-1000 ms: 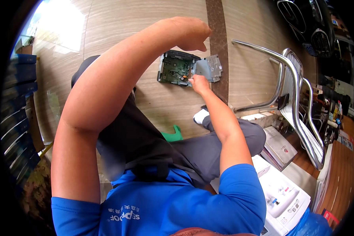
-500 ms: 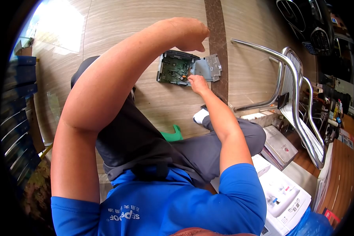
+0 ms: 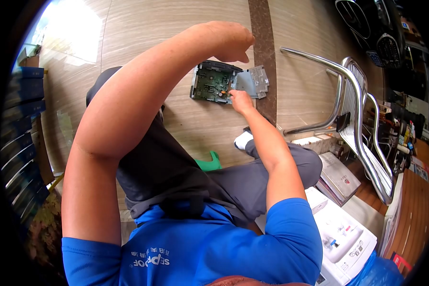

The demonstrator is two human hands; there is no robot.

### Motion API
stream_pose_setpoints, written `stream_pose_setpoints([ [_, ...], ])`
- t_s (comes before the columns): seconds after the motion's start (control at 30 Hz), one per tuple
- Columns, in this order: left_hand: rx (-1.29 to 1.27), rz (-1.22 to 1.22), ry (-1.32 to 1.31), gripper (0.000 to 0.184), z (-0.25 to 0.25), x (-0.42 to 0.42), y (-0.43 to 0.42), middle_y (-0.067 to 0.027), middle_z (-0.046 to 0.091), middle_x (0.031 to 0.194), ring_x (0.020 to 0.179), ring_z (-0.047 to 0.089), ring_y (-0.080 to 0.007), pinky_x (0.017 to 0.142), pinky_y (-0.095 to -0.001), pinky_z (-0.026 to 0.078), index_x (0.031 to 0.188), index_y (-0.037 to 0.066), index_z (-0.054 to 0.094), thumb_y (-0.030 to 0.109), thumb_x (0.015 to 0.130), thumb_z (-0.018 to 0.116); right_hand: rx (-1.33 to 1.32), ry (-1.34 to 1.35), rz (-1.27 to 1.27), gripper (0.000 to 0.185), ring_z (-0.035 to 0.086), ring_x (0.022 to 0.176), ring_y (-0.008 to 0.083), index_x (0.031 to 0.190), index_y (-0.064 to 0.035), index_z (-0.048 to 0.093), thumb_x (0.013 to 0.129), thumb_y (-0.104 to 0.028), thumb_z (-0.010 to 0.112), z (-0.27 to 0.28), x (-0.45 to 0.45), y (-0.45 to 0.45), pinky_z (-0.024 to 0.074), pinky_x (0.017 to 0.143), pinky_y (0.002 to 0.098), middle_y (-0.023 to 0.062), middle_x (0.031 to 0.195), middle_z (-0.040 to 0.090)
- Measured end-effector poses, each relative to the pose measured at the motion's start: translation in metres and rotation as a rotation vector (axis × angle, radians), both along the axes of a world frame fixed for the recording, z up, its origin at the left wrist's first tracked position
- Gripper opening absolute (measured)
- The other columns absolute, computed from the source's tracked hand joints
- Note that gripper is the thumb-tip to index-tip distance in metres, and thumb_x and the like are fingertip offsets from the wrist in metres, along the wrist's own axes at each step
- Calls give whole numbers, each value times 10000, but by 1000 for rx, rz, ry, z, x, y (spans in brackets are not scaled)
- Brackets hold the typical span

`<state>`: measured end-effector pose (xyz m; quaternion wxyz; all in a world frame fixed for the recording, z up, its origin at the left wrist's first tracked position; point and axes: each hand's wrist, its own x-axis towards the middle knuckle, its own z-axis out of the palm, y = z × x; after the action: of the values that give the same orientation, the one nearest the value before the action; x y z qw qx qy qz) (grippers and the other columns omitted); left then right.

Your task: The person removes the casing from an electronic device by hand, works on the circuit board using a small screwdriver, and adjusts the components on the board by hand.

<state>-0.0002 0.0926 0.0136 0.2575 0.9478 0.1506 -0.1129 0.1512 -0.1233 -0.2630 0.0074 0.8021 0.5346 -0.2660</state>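
Note:
An opened electronic unit (image 3: 209, 83) lies on the floor in front of me, its green circuit board facing up inside a dark frame. A light metal plate (image 3: 259, 78) with cutouts sits at its right side. My right hand (image 3: 241, 101) is at the board's right edge near a small orange part, its fingers curled together; what is between them is too small to tell. My left hand (image 3: 233, 43) is above the far right corner of the unit, back of the hand toward me. Its fingers bend down and the thumb points right; anything it holds is hidden.
A metal-framed chair (image 3: 355, 109) stands on the right. A white water dispenser (image 3: 345, 238) is by my right side, near a thick book (image 3: 338, 176). Something green (image 3: 209, 163) lies between my legs. Blue boxes (image 3: 31, 90) line the left.
The fingers of my right hand have shifted slightly at the board's edge, with the index finger a little straighter. My left hand and the unit have not visibly moved.

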Motion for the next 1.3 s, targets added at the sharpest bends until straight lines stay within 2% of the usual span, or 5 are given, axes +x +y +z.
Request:
stream_pose_setpoints([
  [0.17, 11, -9, 13, 488, -1, 1, 0, -178, 676, 1098, 1076, 619, -351, 916, -434, 496, 1289, 43, 565, 293, 882, 663, 66, 41, 56, 202, 644, 966, 371, 1056, -107, 698, 879, -169, 624, -6, 1, -2, 509, 852, 455, 180, 981, 692],
  [0.47, 18, 8, 23, 481, -1, 1, 0, -172, 678, 1095, 1071, 622, -347, 913, -435, 497, 1290, 53, 568, 288, 881, 665, 131, 104, -107, 239, 650, 933, 391, 972, -58, 700, 898, -273, 625, -1, -3, -1, 510, 840, 477, 223, 942, 684],
  [0.53, 19, 5, 28, 482, -2, 1, 0, -170, 678, 1098, 1072, 623, -345, 916, -433, 497, 1292, 55, 568, 286, 881, 666, -35, 11, -75, 292, 641, 931, 404, 979, -31, 691, 892, -305, 645, 3, -2, 2, 503, 828, 464, 236, 939, 674],
  [1.03, 33, 2, 39, 492, -1, 2, -1, -152, 683, 1105, 1084, 624, -326, 931, -421, 497, 1300, 56, 565, 283, 877, 670, 76, 94, 54, 238, 649, 944, 380, 1100, -116, 686, 887, -177, 599, -10, 1, -3, 512, 855, 462, 199, 976, 687],
  [1.3, 37, -5, 52, 489, 2, 2, -2, -165, 679, 1111, 1086, 623, -332, 934, -422, 495, 1297, 53, 567, 280, 877, 671, 89, 109, -77, 227, 644, 941, 393, 1027, -76, 691, 880, -243, 643, -3, -2, -2, 507, 836, 459, 202, 974, 686],
])
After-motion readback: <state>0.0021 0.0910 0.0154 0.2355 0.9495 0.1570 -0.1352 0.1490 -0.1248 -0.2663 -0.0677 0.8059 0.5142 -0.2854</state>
